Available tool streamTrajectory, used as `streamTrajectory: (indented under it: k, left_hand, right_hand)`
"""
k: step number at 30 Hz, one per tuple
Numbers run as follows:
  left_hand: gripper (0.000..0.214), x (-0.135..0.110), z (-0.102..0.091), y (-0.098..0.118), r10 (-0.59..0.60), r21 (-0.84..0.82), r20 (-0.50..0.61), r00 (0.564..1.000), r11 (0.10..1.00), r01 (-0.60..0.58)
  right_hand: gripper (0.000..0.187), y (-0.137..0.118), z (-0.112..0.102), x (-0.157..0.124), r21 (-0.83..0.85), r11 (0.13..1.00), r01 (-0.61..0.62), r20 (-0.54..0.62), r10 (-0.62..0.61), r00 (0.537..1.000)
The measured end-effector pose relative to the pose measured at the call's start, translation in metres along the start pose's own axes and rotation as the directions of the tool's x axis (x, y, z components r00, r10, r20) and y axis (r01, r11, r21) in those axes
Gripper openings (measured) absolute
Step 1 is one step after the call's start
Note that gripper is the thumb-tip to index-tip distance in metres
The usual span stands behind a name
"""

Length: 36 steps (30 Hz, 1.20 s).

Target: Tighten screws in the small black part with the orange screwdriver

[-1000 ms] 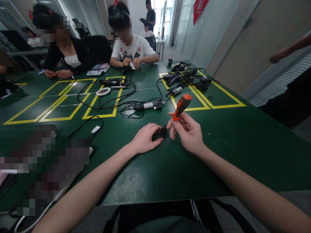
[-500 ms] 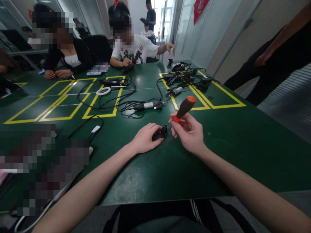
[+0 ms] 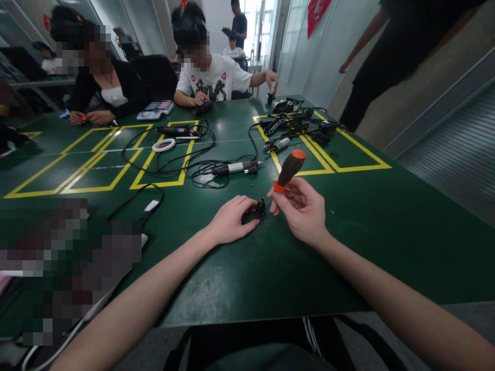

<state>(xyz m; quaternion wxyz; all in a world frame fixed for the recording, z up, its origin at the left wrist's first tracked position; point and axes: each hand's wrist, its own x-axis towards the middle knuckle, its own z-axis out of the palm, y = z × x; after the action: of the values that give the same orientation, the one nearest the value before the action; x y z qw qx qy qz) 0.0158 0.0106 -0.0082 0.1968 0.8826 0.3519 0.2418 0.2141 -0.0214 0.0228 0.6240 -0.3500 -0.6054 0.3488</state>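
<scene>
My left hand (image 3: 232, 219) rests on the green table, its thumb and fingers closed around a small black part (image 3: 260, 208) with a short round stub pointing up. Most of that part's left side is hidden by the fingers. Just to the right, my right hand (image 3: 301, 208) grips a screwdriver (image 3: 290, 170) with a dark handle and orange ends. The handle leans up and to the right. Its thin shaft runs down to the left toward the black part; whether the tip touches it I cannot tell.
Beyond my hands lies a grey and black electric screwdriver (image 3: 235, 168) with looped cable. Tangled black cables and tools (image 3: 294, 123) fill the back right. A white ring (image 3: 163, 145) sits in the yellow tape markings (image 3: 184, 170). Two seated people face me; another person (image 3: 390, 56) stands right.
The screwdriver handle has tipped slightly to the left and its top stands a little higher. My left hand keeps its hold. The standing person at right has shifted left.
</scene>
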Motion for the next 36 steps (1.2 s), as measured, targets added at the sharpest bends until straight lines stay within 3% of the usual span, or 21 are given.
streamTrajectory:
  k: [7, 12, 17, 22, 26, 32, 36]
  left_hand:
    - [0.020, 0.0001, 0.0001, 0.0005, -0.004, -0.010, 0.002, 1.000, 1.000, 0.004]
    - [0.020, 0.0000, 0.0006, -0.0007, -0.004, 0.004, 0.003, 1.000, 1.000, 0.004]
    - [0.019, 0.0003, 0.0002, -0.0006, 0.002, 0.003, 0.008, 1.000, 1.000, -0.002]
    - [0.020, 0.0006, -0.0001, 0.0003, 0.002, 0.005, 0.008, 1.000, 1.000, -0.002]
    - [0.022, 0.0003, -0.0001, 0.0003, -0.001, -0.002, 0.004, 1.000, 1.000, 0.001]
    - [0.021, 0.0000, -0.0001, -0.0005, 0.001, -0.009, -0.001, 1.000, 1.000, -0.001]
    - [0.020, 0.0002, -0.0001, -0.0001, 0.001, -0.011, 0.002, 1.000, 1.000, -0.001]
  right_hand:
    - [0.033, 0.0012, -0.0025, 0.0019, 0.036, 0.998, -0.048, 0.099, 0.044, 0.994]
    - [0.038, 0.0052, 0.0003, 0.0014, 0.054, 0.998, -0.016, 0.035, 0.014, 0.999]
    - [0.029, 0.0045, 0.0021, 0.0004, 0.045, 0.999, 0.008, 0.017, -0.009, 1.000]
    - [0.024, 0.0007, 0.0003, 0.0014, -0.028, 1.000, -0.012, 0.027, 0.013, 1.000]
    - [0.016, -0.0018, -0.0019, 0.0018, -0.121, 0.991, 0.053, -0.007, -0.054, 0.999]
    - [0.034, 0.0012, -0.0032, -0.0010, -0.109, 0.994, 0.023, -0.036, -0.027, 0.999]
    - [0.033, 0.0028, -0.0031, -0.0021, -0.129, 0.989, 0.079, -0.047, -0.086, 0.995]
